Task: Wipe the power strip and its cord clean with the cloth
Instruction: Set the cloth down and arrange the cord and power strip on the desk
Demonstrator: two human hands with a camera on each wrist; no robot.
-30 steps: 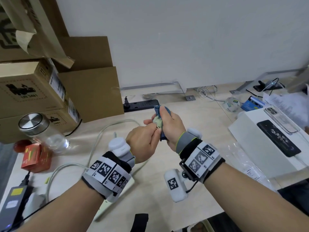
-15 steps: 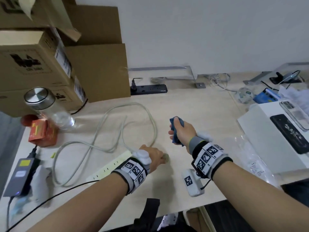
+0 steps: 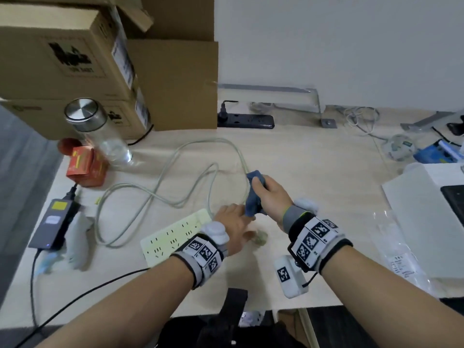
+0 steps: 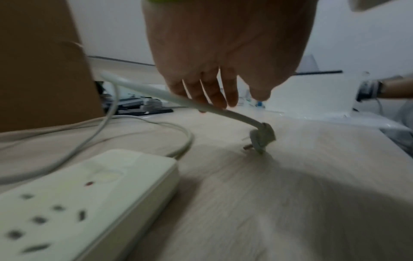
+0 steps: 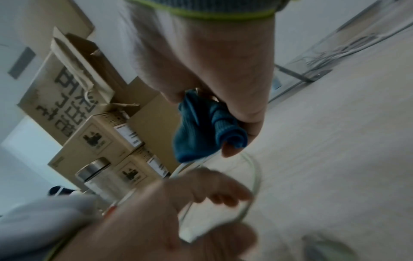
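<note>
**Wiping the cord near the plug end: keep it taut and go slow**

Closest to the person, the left hand (image 3: 234,226) hovers low over the table (image 3: 313,177) with fingers loosely spread. It isn't gripping anything; in the left wrist view the fingertips (image 4: 220,101) sit right at the cord (image 4: 156,91), touching or nearly so, can't tell which. The plug (image 4: 261,138) dangles just below, prongs almost on the table. The power strip (image 3: 175,236) lies flat beside that hand, sockets up.

A bit further out, the right hand (image 3: 270,197) is clenched around the blue cloth (image 3: 252,204), and the cloth looks wrapped around the cord where it rises off the table. The rest of the cord loops away across the table toward the bottle (image 3: 100,136) and the boxes (image 3: 70,61) at the back.

How to do this bit well, in my opinion: the left hand should actually pinch the cord near the plug so it stays put, then the right hand slides the cloth along with steady squeeze. Without an anchor the cord will probably just drag and the plug will skitter around. Going one direction, away from the plug, should push grime off instead of smearing it. The loops ahead likely need straightening as the cloth reaches them, or it'll bunch. Strip face probably still needs its own pass.
</note>
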